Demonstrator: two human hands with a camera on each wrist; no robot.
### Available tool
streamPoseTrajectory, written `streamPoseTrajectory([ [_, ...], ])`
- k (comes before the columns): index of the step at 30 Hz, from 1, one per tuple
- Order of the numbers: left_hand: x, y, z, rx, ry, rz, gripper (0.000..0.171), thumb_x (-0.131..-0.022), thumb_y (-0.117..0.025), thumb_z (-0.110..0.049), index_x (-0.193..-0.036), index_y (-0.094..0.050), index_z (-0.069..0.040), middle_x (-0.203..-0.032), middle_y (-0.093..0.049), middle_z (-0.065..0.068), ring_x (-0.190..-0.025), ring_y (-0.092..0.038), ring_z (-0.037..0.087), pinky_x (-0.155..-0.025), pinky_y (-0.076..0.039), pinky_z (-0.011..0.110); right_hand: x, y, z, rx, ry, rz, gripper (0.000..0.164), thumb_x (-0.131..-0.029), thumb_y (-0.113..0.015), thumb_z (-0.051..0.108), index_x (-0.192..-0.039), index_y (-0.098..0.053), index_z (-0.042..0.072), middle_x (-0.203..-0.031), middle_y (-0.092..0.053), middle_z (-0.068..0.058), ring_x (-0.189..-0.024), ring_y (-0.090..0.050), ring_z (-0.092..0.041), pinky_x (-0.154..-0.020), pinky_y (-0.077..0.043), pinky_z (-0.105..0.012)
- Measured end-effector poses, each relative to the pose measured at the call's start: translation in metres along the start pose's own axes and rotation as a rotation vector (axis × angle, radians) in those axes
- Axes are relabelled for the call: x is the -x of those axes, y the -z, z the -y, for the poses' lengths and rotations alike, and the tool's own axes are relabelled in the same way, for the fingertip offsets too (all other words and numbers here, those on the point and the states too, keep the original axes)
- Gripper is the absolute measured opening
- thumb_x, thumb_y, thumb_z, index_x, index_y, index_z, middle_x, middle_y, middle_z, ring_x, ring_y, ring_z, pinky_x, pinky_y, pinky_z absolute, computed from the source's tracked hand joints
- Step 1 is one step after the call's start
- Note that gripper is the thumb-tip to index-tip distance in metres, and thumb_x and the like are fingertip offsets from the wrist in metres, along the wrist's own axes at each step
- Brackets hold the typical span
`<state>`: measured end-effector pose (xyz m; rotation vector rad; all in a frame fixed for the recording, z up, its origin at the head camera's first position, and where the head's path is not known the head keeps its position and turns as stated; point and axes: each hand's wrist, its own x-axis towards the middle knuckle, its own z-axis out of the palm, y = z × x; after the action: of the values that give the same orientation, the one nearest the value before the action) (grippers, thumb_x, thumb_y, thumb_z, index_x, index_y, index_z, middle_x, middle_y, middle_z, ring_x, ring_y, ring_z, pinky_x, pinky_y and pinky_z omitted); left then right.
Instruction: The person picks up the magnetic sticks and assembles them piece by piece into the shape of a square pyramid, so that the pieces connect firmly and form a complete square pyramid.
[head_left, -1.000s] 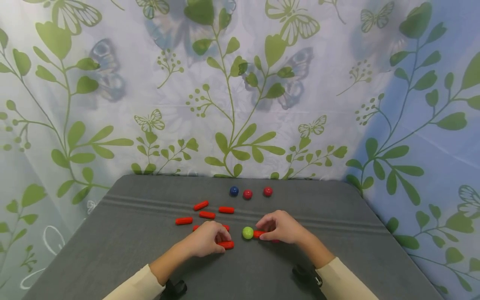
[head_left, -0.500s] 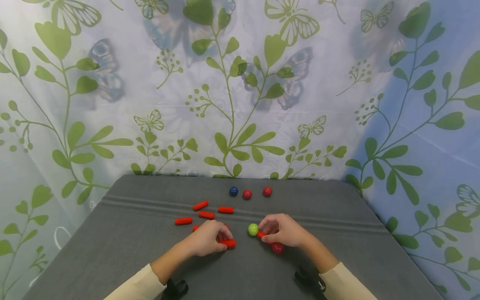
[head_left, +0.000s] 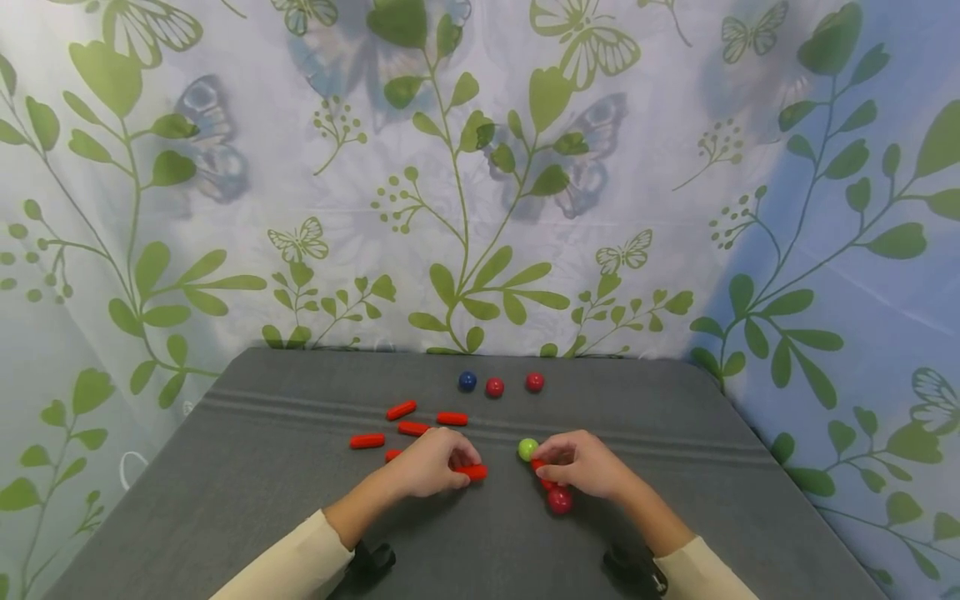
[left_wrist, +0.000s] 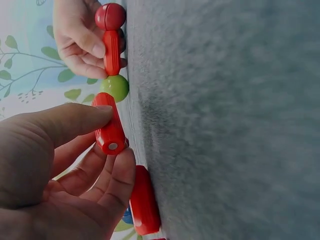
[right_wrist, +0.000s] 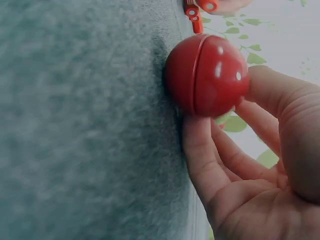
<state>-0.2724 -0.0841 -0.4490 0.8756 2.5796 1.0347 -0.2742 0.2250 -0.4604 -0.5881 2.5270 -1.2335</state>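
Note:
My left hand (head_left: 437,463) pinches a ribbed red rod (left_wrist: 111,131) between thumb and fingers, low over the grey table. A silver disc shows in the rod's near end. Across from it, my right hand (head_left: 583,462) pinches a second red rod (left_wrist: 112,54) by its middle. That rod has a lime green ball (head_left: 528,450) at its far end and a glossy red ball (head_left: 559,501) at its near end. In the right wrist view the red ball (right_wrist: 207,75) covers most of the rod. In the left wrist view, the left hand's rod overlaps the green ball.
Several loose red rods lie to the left, among them one rod (head_left: 367,441) at the outer side and another (head_left: 452,418) farther back. A blue ball (head_left: 467,381) and two red balls (head_left: 494,387) stand near the table's back edge. A patterned curtain (head_left: 480,183) hangs behind.
The right hand's rod and balls have swung round and shifted right, the green ball moving back and the red ball coming into view. My left hand has moved right and slightly back with its rod.

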Motion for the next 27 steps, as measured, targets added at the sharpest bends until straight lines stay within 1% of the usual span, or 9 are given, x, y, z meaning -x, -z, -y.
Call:
streamPoseTrajectory([
  [7, -0.019, -0.002, -0.003, -0.036, -0.004, -0.022, 0.02, -0.087, -0.081, -0.011, -0.106, -0.077, -0.016, -0.094, -0.071, -0.008, -0.083, -0.062, 0.005, -0.079, -0.054, 0.024, 0.006, -0.001, -0.002, -0.04, -0.041, -0.046, 0.037, -0.081, -0.088, 0.024, -0.114, -0.077, 0.01, -0.103, -0.075, -0.005, -0.084, -0.07, -0.019, -0.073, -0.057, -0.031],
  [10, -0.027, -0.004, -0.004, -0.047, -0.008, -0.031, 0.02, -0.087, -0.082, -0.012, -0.107, -0.077, -0.016, -0.094, -0.07, -0.009, -0.084, -0.061, 0.005, -0.081, -0.054, 0.024, 0.007, -0.004, -0.001, -0.046, -0.061, -0.081, 0.038, -0.08, -0.089, 0.023, -0.114, -0.077, 0.01, -0.103, -0.075, -0.005, -0.085, -0.069, -0.019, -0.074, -0.057, -0.032],
  [14, -0.034, -0.006, -0.007, -0.038, -0.011, -0.048, 0.02, -0.088, -0.081, -0.012, -0.107, -0.077, -0.015, -0.1, -0.073, -0.006, -0.09, -0.064, 0.008, -0.086, -0.056, 0.029, 0.01, -0.008, -0.002, -0.071, -0.094, -0.138, 0.039, -0.08, -0.089, 0.022, -0.114, -0.076, 0.009, -0.103, -0.075, -0.007, -0.084, -0.067, -0.018, -0.072, -0.056, -0.031],
  [17, -0.039, -0.008, -0.009, -0.03, -0.006, -0.058, 0.02, -0.088, -0.081, -0.012, -0.107, -0.078, -0.015, -0.102, -0.074, -0.005, -0.094, -0.067, 0.009, -0.089, -0.056, 0.031, 0.011, -0.009, -0.002, -0.11, -0.11, -0.164, 0.04, -0.08, -0.088, 0.021, -0.115, -0.076, 0.007, -0.105, -0.075, -0.009, -0.084, -0.067, -0.019, -0.071, -0.056, -0.03],
  [22, -0.047, -0.01, -0.009, -0.032, -0.006, -0.078, 0.02, -0.087, -0.082, -0.012, -0.106, -0.079, -0.016, -0.101, -0.075, -0.005, -0.092, -0.066, 0.007, -0.087, -0.056, 0.029, 0.013, -0.011, -0.001, -0.175, -0.132, -0.18, 0.042, -0.08, -0.089, 0.019, -0.116, -0.075, 0.005, -0.107, -0.074, -0.012, -0.083, -0.069, -0.019, -0.069, -0.058, -0.031],
  [27, -0.057, -0.011, -0.008, -0.023, 0.013, -0.075, 0.019, -0.086, -0.082, -0.012, -0.104, -0.08, -0.018, -0.097, -0.075, -0.007, -0.085, -0.064, 0.006, -0.08, -0.055, 0.026, 0.014, -0.011, 0.0, -0.271, -0.153, -0.157, 0.045, -0.081, -0.088, 0.015, -0.12, -0.072, 0.0, -0.11, -0.072, -0.016, -0.086, -0.071, -0.02, -0.071, -0.063, -0.036],
])
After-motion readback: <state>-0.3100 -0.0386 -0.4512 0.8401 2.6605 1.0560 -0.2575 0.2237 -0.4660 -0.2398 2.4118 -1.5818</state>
